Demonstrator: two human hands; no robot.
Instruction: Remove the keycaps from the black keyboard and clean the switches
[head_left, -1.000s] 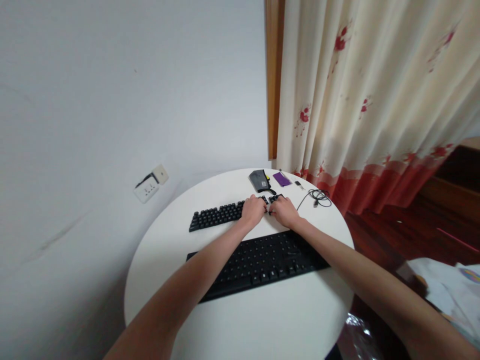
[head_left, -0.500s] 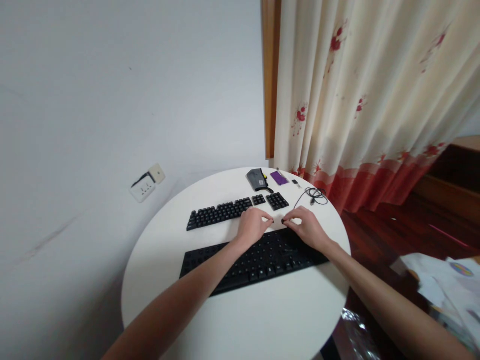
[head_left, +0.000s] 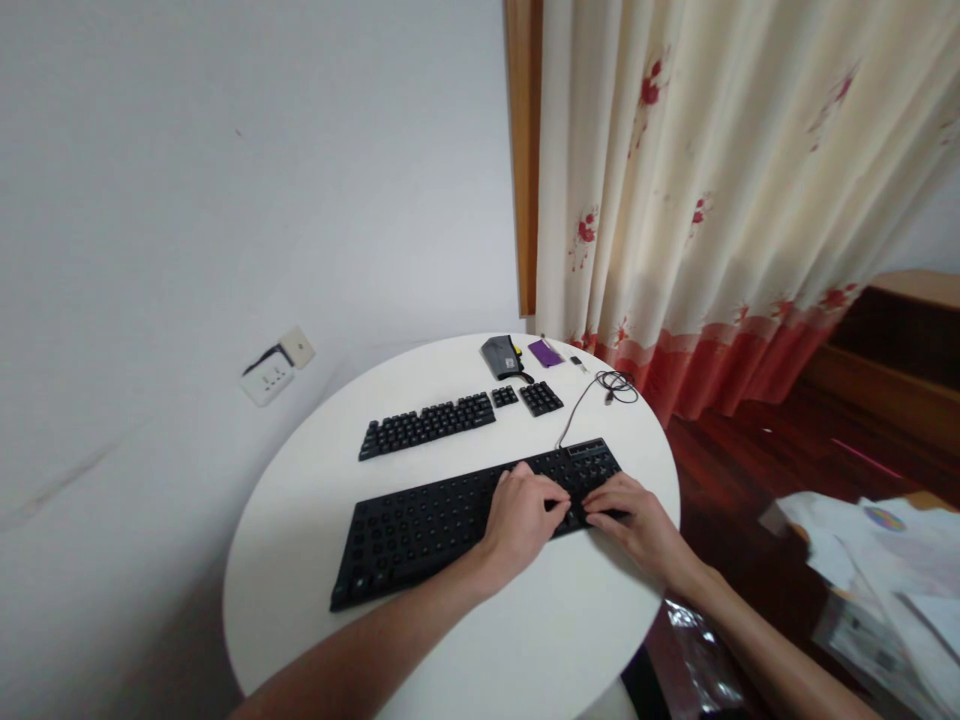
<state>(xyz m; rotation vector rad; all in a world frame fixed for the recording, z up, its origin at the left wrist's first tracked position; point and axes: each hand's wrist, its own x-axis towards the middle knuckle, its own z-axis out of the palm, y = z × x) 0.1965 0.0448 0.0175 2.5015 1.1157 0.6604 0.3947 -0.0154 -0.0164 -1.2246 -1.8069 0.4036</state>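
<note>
The large black keyboard (head_left: 420,525) lies slantwise across the near half of the round white worktop (head_left: 577,620), a flat matte slab of dark keys with a thin cable (head_left: 581,405) running from its far right corner. The left hand (head_left: 525,518) and right hand (head_left: 637,518) rest side by side on its right part, fingers bent down onto the keys (whether they pinch a key I cannot tell). A smaller black keyboard (head_left: 427,425) lies beyond it.
</note>
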